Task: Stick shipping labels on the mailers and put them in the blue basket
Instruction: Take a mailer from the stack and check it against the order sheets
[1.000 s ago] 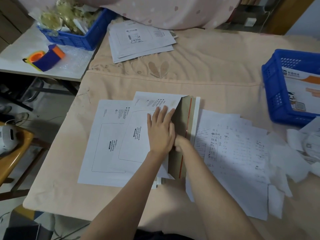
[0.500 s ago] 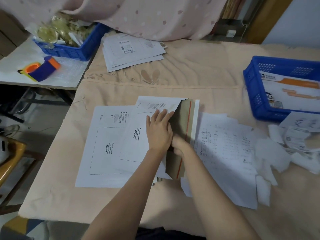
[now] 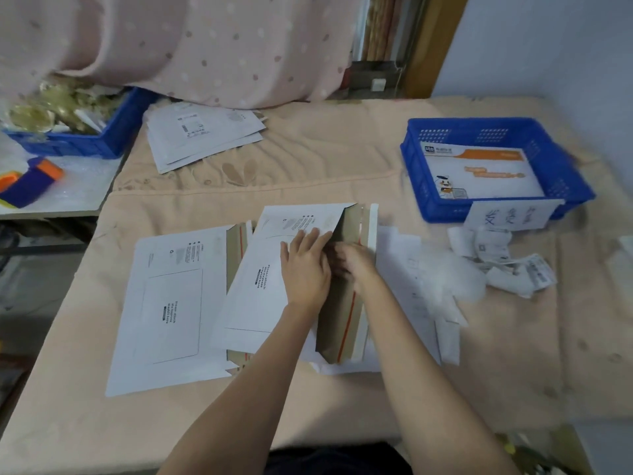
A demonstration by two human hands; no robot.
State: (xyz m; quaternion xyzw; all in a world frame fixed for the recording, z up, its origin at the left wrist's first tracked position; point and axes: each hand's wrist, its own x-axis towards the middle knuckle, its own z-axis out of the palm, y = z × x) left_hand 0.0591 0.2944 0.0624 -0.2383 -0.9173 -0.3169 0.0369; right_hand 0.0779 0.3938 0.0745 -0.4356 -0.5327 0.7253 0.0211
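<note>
A white mailer (image 3: 260,293) lies on top of a second white mailer (image 3: 171,303) in the middle of the peach cloth. Its brown flap (image 3: 346,320), with a red strip, is folded open to the right. My left hand (image 3: 305,265) presses flat on the top mailer by the opening. My right hand (image 3: 356,265) sits on the flap with fingers curled at the mailer's mouth, gripping its edge. A sheet of shipping labels (image 3: 404,269) lies under the flap to the right. The blue basket (image 3: 414,176) stands at the far right with one printed mailer inside.
Crumpled label backings (image 3: 507,265) lie in front of the basket. A stack of labelled mailers (image 3: 202,132) sits at the back left. On a side table to the left are another blue basket (image 3: 102,142) with clutter and a tape dispenser (image 3: 30,180). A pink curtain hangs behind.
My right hand has slid up along the flap to sit beside my left hand. The top mailer has shifted a little right, uncovering the lower mailer's flap. My head has tilted up.
</note>
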